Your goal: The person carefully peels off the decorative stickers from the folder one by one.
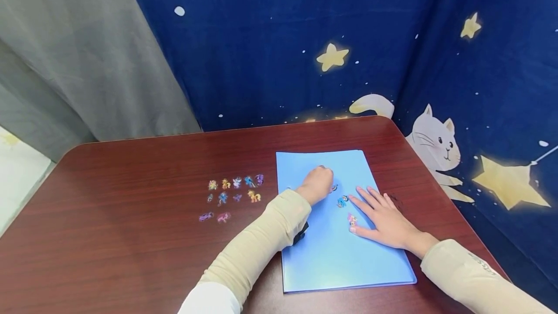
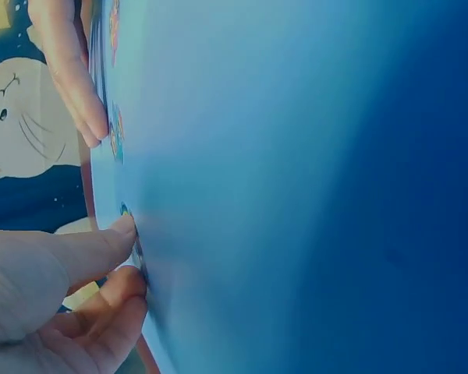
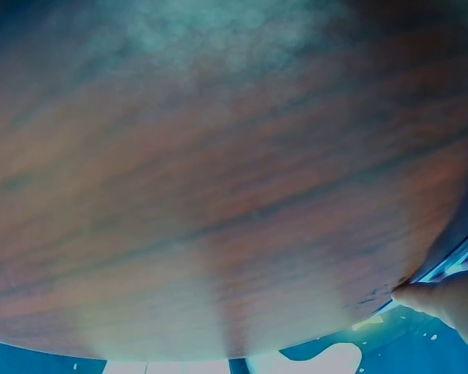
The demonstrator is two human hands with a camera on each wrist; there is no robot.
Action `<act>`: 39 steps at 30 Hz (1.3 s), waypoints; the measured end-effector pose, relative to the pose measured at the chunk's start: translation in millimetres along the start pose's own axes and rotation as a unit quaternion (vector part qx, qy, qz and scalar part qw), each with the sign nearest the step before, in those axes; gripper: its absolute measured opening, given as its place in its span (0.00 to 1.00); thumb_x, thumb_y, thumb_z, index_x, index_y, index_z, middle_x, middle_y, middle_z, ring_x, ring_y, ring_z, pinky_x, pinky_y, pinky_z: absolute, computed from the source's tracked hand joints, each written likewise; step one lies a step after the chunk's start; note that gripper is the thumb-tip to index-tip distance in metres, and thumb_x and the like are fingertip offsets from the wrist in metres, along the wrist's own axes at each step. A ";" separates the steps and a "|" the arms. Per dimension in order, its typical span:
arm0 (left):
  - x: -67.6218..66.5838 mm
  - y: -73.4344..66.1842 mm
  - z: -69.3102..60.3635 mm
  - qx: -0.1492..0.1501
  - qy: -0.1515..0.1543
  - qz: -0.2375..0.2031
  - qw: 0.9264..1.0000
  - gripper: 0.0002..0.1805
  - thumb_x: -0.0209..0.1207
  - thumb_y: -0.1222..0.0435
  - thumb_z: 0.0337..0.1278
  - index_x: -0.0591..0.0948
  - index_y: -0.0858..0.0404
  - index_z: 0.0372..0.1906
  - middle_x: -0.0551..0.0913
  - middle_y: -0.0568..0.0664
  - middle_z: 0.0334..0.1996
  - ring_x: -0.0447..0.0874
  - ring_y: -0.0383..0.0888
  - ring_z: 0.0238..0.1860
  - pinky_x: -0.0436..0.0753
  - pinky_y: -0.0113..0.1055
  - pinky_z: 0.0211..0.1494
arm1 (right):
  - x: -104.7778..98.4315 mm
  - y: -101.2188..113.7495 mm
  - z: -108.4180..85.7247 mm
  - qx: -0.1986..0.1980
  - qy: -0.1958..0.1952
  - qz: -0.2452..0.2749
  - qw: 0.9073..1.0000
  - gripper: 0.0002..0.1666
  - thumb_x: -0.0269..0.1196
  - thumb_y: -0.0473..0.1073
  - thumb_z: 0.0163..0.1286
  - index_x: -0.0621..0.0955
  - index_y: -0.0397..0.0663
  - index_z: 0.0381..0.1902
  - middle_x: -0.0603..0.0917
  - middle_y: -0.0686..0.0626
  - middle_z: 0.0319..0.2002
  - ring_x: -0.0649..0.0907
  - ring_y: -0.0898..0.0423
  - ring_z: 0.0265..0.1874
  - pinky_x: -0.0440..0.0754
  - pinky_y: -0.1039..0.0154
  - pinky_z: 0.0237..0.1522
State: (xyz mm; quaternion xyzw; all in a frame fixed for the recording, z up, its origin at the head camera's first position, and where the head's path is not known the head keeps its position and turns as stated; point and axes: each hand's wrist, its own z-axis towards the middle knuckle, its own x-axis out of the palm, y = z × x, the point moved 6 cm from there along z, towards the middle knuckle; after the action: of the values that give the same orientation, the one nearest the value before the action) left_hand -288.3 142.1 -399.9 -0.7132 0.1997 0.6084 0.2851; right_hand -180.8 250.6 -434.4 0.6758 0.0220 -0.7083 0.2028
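A light blue folder (image 1: pixel 340 265) lies on the table, with small pony stickers on its upper half. My left hand (image 1: pixel 317 184) is over the folder, fingers curled; in the left wrist view its thumb (image 2: pixel 101 251) and fingers pinch a small sticker (image 2: pixel 137 251) against the blue surface. Part of that sticker (image 1: pixel 333 188) shows beside the hand in the head view. Flat on the folder's right side rests my right hand (image 1: pixel 390 222), fingers spread. A blue pony sticker (image 1: pixel 342 201) lies near its fingertips, and a pink-and-yellow one (image 1: pixel 352 219) by its thumb.
Several more pony stickers, among them an orange one (image 1: pixel 254 196) and a purple one (image 1: pixel 206 216), lie in loose rows on the dark red-brown table (image 1: pixel 131 236) left of the folder. A black object (image 1: pixel 301 234) shows under the left forearm. Blue curtains (image 1: pixel 279 38) hang behind.
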 end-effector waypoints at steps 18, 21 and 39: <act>0.6 -3.9 4.3 0.057 0.020 -0.038 0.997 0.06 0.57 0.72 0.50 0.81 0.60 0.33 0.77 0.46 0.31 0.72 0.40 0.38 0.70 0.26 0.43 | 2.2 -0.9 1.0 0.001 0.001 -0.003 1.000 0.44 0.53 0.68 0.56 0.62 0.52 0.64 0.57 0.43 0.65 0.53 0.40 0.63 0.49 0.35 0.54; 0.9 -4.0 4.2 0.062 0.026 -0.037 0.997 0.05 0.57 0.72 0.50 0.80 0.59 0.30 0.74 0.45 0.28 0.71 0.39 0.36 0.70 0.26 0.41 | 2.4 -0.8 1.2 0.002 0.002 -0.003 1.000 0.44 0.53 0.68 0.56 0.62 0.52 0.64 0.57 0.43 0.65 0.53 0.40 0.63 0.49 0.35 0.55; 3.2 2.9 11.0 0.070 0.041 -0.108 0.991 0.05 0.54 0.71 0.54 0.79 0.61 0.29 0.78 0.45 0.25 0.73 0.39 0.34 0.70 0.26 0.41 | 3.7 -0.6 1.9 0.000 -0.001 -0.004 1.000 0.43 0.53 0.68 0.56 0.62 0.52 0.64 0.56 0.43 0.65 0.52 0.41 0.64 0.49 0.35 0.55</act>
State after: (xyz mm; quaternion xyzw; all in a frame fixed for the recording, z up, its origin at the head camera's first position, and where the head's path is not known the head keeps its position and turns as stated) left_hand -297.8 147.2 -404.6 -0.7334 0.1756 0.5286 0.3897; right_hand -182.8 249.7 -437.9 0.6752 0.0241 -0.7095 0.2001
